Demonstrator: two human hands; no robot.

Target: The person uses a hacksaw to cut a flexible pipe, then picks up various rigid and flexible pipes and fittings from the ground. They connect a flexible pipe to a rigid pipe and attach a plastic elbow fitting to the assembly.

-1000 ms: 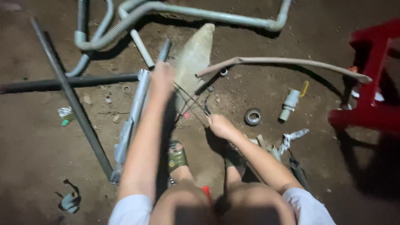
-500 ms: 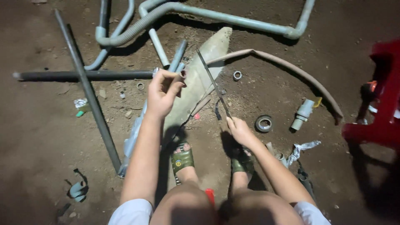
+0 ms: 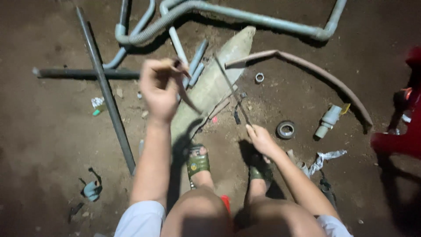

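I squat on a dirt floor with my feet in green sandals point(image 3: 197, 164). My left hand point(image 3: 160, 90) is raised above a pale pointed slab point(image 3: 219, 81), its fingers pinched on a thin dark strip point(image 3: 189, 100) that slants down to the right. My right hand point(image 3: 261, 138) is low, beside my right foot. It grips the near end of a thin metal rod point(image 3: 230, 87) that runs up and away over the slab. Whether strip and rod are joined I cannot tell.
Grey plastic pipes point(image 3: 245, 15) loop across the top, and a short grey pipe point(image 3: 195, 61) lies by the slab. A dark pipe point(image 3: 105, 92) crosses another at left. To the right are a curved brown hose point(image 3: 315, 70), a tape roll point(image 3: 286, 129), a pipe fitting point(image 3: 329, 120) and a red chair point(image 3: 401, 140).
My left hand has lifted off the grey pipe on the ground and risen toward the camera with the thin strip. My right hand has stayed low on the rod.
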